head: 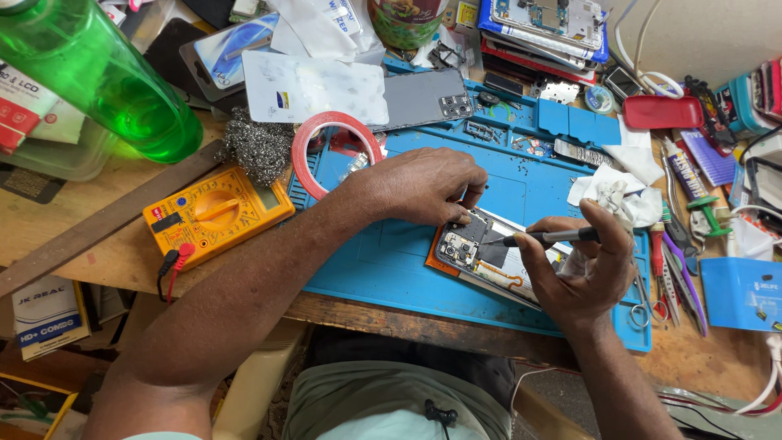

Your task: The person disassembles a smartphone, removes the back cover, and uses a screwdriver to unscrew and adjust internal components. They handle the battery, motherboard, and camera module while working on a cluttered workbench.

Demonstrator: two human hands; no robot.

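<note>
A cluttered wooden tabletop [73, 212] carries a large blue silicone repair mat [391, 261], and near the mat's front edge lies an opened smartphone with its back cover off [481, 257], its camera cluster at the left end and its long axis running diagonally from upper left down to lower right. The left hand [423, 183] comes in from the left and rests on the phone's upper-left corner, fingers curled and pressed down on the edge to steady it. The right hand [582, 265] sits just beside the phone's right end, fingers closed in a pinch around a slim black screwdriver [550, 237]; the tool's shaft lies almost level, pointing left, with its tip touching the phone's interior just right of the camera cluster. So the phone lies between the two hands, the left one on it, the right one reaching it only through the tool. Left of the mat sit a yellow digital multimeter [216, 213], a red-rimmed roll of tape [336, 147] and a tilted green plastic bottle [98, 77]; a crumpled white cloth [615, 195] lies behind the right hand.
</note>
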